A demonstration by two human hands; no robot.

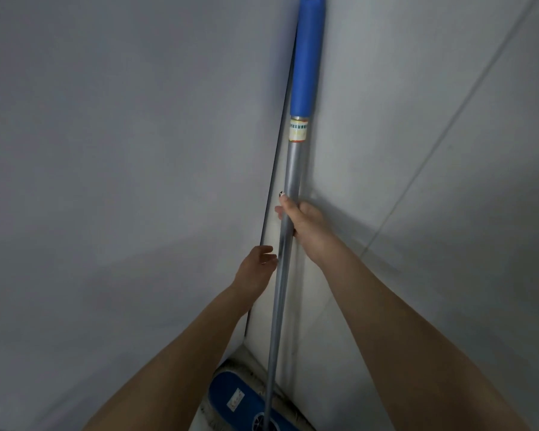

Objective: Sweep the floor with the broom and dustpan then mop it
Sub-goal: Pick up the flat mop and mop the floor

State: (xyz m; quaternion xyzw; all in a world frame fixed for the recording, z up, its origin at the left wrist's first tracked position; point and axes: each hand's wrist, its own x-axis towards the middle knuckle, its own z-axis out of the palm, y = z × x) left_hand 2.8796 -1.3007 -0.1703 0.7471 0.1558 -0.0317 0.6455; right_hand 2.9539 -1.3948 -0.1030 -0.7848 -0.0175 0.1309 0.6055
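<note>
The mop is stood upright in a corner of pale grey walls, its blue head on the floor. Its pole is gripped by the right hand; the left hand is held loosely open just beside it.

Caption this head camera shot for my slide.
Right hand grips the mop pole standing in a wall corner; left hand open beside it.

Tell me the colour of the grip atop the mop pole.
Blue plastic grip sleeve atop the silver metal mop pole; head view shows it best.
</note>
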